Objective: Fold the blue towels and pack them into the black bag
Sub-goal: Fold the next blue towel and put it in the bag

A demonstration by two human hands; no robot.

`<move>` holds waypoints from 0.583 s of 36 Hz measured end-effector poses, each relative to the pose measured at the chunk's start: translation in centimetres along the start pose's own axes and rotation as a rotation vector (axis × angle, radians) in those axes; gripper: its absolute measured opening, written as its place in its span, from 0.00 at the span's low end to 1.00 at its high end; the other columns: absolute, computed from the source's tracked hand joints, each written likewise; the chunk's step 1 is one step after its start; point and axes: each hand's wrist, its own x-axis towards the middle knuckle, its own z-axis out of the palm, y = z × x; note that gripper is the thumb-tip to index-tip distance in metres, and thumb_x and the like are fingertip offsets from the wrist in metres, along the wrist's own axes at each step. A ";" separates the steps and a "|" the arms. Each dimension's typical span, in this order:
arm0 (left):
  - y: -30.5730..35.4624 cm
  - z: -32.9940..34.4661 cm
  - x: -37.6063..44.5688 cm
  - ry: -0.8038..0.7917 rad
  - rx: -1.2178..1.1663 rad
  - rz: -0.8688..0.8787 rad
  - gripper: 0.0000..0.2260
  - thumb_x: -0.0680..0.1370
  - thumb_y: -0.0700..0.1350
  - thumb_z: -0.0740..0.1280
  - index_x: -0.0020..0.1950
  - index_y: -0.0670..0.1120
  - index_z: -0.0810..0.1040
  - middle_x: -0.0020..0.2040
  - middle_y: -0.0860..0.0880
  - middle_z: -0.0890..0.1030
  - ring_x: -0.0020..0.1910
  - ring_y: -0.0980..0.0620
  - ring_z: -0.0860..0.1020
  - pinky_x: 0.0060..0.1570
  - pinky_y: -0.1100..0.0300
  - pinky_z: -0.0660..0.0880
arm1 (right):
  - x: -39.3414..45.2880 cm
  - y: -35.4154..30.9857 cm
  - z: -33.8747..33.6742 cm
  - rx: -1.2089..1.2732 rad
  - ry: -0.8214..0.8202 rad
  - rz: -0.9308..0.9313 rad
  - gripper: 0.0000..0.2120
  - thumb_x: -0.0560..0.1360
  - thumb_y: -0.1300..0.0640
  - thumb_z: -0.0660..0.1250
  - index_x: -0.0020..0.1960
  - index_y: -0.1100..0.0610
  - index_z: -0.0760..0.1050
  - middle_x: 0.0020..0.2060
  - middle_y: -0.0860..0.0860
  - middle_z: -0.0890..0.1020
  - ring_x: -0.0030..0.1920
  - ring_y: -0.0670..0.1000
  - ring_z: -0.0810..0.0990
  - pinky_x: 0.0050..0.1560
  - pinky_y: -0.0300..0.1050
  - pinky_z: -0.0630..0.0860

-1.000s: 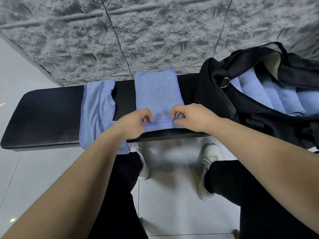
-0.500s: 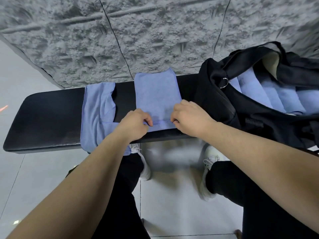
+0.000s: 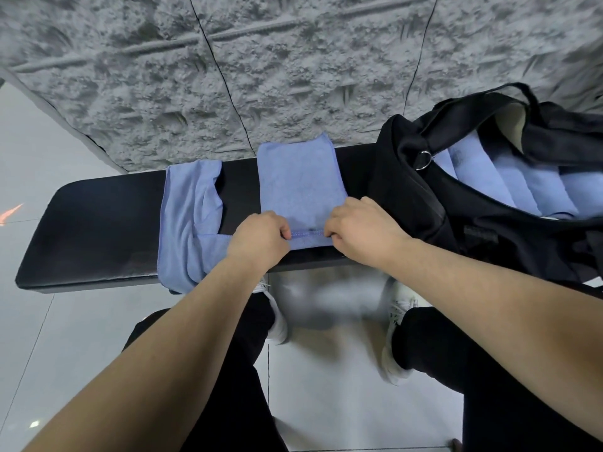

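Observation:
A blue towel (image 3: pixel 298 181), folded into a narrow strip, lies across the black bench (image 3: pixel 98 230) in the middle. My left hand (image 3: pixel 261 239) and my right hand (image 3: pixel 362 233) each pinch its stitched near hem, one at each corner, close to the bench's front edge. A second blue towel (image 3: pixel 189 220) lies loose and rumpled to the left, hanging over the front edge. At the right end of the bench stands the open black bag (image 3: pixel 424 203), with several folded blue towels (image 3: pixel 496 181) lined up inside.
Behind the bench rises a rough grey wall (image 3: pixel 261 76). Pale tiled floor (image 3: pixel 49 337) spreads in front and to the left. My black-trousered legs and white shoes (image 3: pixel 394 327) stand below the bench's front edge.
Both hands kept pinching the near hem and moved it slightly away from me, off the bench's front edge. The second towel and the bag have not moved.

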 end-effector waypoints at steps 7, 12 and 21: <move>0.2 0.1 -0.3 0.066 0.068 0.063 0.06 0.72 0.45 0.70 0.48 0.49 0.81 0.47 0.53 0.78 0.52 0.49 0.73 0.49 0.58 0.69 | -0.6 -0.5 0.1 -0.085 0.012 -0.030 0.05 0.63 0.55 0.73 0.38 0.53 0.81 0.31 0.47 0.78 0.36 0.53 0.74 0.38 0.46 0.64; 0.2 0.1 -0.5 0.048 0.077 0.068 0.09 0.71 0.46 0.71 0.51 0.49 0.80 0.49 0.52 0.78 0.52 0.49 0.73 0.47 0.59 0.67 | -0.4 -0.9 0.2 -0.136 0.044 -0.013 0.10 0.56 0.62 0.76 0.32 0.55 0.77 0.25 0.48 0.74 0.30 0.53 0.73 0.35 0.44 0.61; 0.7 0.2 -0.6 0.075 0.081 0.040 0.09 0.72 0.46 0.70 0.52 0.48 0.79 0.48 0.51 0.79 0.51 0.49 0.75 0.45 0.58 0.69 | 0.1 -0.6 0.5 -0.033 0.077 0.067 0.10 0.68 0.61 0.67 0.33 0.53 0.67 0.28 0.47 0.70 0.36 0.52 0.67 0.41 0.46 0.58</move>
